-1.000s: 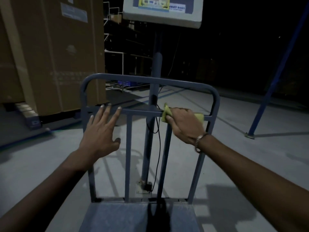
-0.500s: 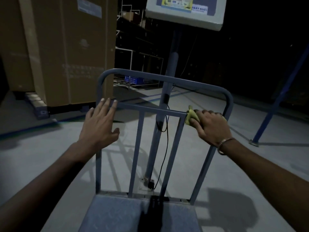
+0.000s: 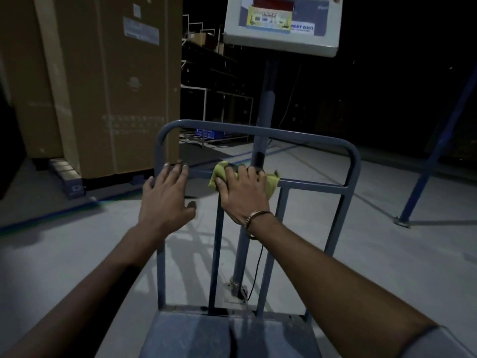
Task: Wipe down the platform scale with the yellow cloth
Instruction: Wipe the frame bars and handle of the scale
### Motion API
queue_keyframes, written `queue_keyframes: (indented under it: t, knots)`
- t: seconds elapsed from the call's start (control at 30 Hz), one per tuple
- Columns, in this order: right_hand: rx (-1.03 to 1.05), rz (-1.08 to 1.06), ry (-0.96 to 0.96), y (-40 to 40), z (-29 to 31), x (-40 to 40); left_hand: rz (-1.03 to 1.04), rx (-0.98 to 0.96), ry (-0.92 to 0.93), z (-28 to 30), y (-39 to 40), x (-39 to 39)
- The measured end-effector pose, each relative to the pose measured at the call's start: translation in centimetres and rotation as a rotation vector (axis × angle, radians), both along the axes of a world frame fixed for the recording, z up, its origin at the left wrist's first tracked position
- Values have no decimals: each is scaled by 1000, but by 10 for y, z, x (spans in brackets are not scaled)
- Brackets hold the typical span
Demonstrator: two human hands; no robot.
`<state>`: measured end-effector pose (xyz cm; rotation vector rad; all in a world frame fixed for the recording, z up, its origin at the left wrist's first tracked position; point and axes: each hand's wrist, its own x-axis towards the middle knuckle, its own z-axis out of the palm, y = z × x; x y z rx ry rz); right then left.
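Note:
The platform scale stands in front of me: a grey weighing plate (image 3: 196, 339) at the bottom, a blue tubular back rail (image 3: 258, 130) and a display head (image 3: 281, 27) on a pole. My right hand (image 3: 242, 195) presses the yellow cloth (image 3: 218, 174) onto the rail's middle crossbar, left of centre, beside the pole. My left hand (image 3: 165, 197) rests flat with spread fingers on the left end of the same crossbar and holds nothing.
A tall cardboard box (image 3: 98, 83) on a pallet stands close at the left. A blue slanted post (image 3: 438, 151) with a floor foot rises at the right. A black cable (image 3: 258, 267) hangs down the pole. Dark shelving lies behind.
My right hand has slid the cloth leftward along the crossbar from its right end to left of centre. The left hand has stayed on the bar's left end.

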<state>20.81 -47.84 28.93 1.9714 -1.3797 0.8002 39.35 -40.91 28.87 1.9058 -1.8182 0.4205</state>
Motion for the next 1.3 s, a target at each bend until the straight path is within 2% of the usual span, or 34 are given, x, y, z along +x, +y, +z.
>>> queue_keyframes:
  t: [0.17,0.3,0.37,0.47,0.57,0.77,0.9,1.0,1.07,1.17,1.3]
  knots:
    - [3,96,160,-8,10,-51,31,-121,-54,-25,4,13]
    - [-26,-15,95,-9,10,-137,30,6,-45,-34,4,22]
    - [-27,-70,114,-9,8,-152,4,32,4,-35,2,22]
    - [-49,-125,68,-7,5,-132,-46,69,64,-36,-2,22]
    - [-35,-122,-15,-2,4,-79,-40,71,85,-36,-5,19]
    - [140,104,48,3,17,33,-38,-39,128,-47,-8,18]
    - [134,206,193,-8,23,2,-71,-175,228,-54,-4,26]
    - [42,154,212,-14,21,-52,-69,-75,364,-57,-4,32]
    - [-28,94,222,-12,16,-74,-79,-14,384,-60,-5,32]
    - [-59,31,249,-13,12,-58,-107,30,395,-62,-4,31]
    - [-36,86,210,-9,10,10,-133,79,412,-57,-1,36]
